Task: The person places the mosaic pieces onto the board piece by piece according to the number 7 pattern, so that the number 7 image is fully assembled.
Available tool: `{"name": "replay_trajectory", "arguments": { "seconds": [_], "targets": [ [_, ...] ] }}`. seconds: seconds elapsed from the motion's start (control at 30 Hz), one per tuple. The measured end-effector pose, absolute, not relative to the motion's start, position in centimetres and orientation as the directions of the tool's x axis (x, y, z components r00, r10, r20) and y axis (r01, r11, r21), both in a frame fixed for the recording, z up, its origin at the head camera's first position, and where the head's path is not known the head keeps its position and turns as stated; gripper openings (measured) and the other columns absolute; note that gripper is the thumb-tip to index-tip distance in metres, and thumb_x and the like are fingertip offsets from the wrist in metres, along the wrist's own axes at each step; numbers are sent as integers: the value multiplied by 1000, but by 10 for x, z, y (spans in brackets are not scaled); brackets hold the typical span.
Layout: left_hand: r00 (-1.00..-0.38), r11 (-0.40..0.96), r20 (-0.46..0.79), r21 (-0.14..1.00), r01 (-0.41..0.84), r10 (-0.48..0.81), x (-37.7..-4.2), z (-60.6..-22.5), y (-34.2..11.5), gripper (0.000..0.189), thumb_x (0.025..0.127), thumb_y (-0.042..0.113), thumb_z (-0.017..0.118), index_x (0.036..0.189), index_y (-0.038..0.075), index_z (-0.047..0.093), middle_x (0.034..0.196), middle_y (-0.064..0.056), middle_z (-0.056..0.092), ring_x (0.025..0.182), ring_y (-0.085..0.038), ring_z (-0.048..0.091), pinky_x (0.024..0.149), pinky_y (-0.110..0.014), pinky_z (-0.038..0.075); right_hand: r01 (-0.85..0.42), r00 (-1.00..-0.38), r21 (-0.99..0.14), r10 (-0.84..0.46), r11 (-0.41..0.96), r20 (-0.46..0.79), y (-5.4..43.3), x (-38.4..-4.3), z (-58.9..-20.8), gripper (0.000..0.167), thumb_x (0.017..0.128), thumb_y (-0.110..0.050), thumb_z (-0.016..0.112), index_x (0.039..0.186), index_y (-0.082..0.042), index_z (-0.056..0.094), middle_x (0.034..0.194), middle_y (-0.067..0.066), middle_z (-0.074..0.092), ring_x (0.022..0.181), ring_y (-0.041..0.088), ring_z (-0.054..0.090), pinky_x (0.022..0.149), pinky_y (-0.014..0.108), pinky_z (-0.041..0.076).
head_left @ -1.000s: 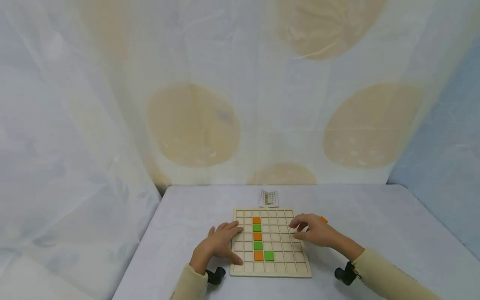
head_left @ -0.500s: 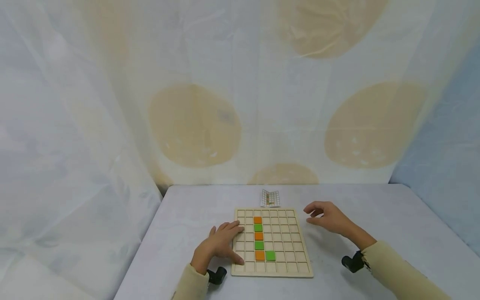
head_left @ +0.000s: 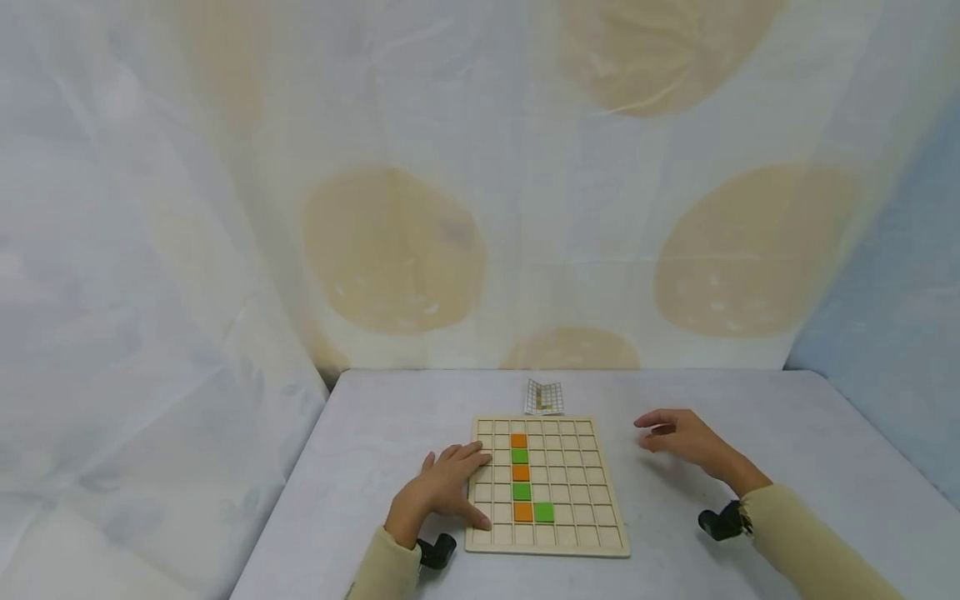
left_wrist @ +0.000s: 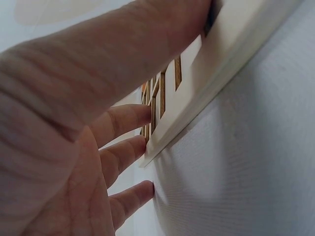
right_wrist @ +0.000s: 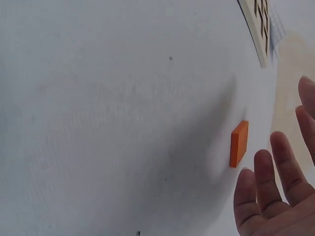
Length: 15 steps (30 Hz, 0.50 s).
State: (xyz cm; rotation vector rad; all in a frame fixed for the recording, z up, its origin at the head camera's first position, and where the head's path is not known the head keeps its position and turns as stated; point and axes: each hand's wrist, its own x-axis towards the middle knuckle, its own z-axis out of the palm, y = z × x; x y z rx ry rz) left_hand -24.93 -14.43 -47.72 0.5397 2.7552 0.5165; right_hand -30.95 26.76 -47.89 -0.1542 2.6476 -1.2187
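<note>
A light wooden grid board [head_left: 577, 539] lies on the table. One column holds orange and green tiles in turn, starting with an orange tile [head_left: 518, 440] at the far end, and a green tile [head_left: 543, 512] sits beside the nearest orange one. My left hand [head_left: 438, 493] rests on the board's left edge, thumb and fingers spread. To the right of the board, my right hand [head_left: 686, 437] hovers with its fingers slightly bent and nothing held. Below it a loose orange tile [right_wrist: 239, 144] lies on the table, apart from the fingertips and mostly hidden in the head view.
A small folded card [head_left: 543, 398] printed with a grid stands just behind the board. The white table [head_left: 405, 400] backs onto a hanging curtain [head_left: 525, 183] with beige round patches, and more sheeting hangs at both sides.
My right hand has moved right, away from the board's right edge, to above the loose orange tile. My left hand stays on the board's left edge.
</note>
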Motion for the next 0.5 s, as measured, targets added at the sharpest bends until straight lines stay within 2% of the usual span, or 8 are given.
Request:
{"name": "replay_trajectory", "arguments": {
  "seconds": [0.13, 0.23, 0.5],
  "targets": [
    [-888, 866, -209, 392, 309, 411, -250, -480, -144, 103, 64, 53, 89, 149, 19, 44, 161, -4, 32, 147, -34, 28, 114, -71, 16, 30, -963, -763, -186, 645, -195, 277, -313, -483, 52, 86, -29, 76, 129, -4, 62, 131, 17, 62, 127, 43, 50, 94, 55, 49],
    [-890, 874, -217, 383, 300, 401, -251, -481, -144, 103, 63, 55, 88, 150, 21, 43, 162, -2, 31, 147, -34, 28, 115, -70, 16, 39, -961, -770, -187, 637, -203, 280, -314, -484, 55, 85, -31, 77, 130, -4, 61, 128, 17, 64, 127, 43, 49, 94, 55, 48],
    [-894, 877, -219, 384, 290, 392, -251, -479, -143, 101, 64, 52, 89, 149, 20, 44, 161, -4, 32, 147, -35, 28, 115, -71, 15, 32, -958, -773, -200, 634, -204, 285, -320, -492, 54, 84, -30, 79, 128, -2, 63, 125, 16, 67, 115, 32, 62, 91, 51, 50]
  ]
}}
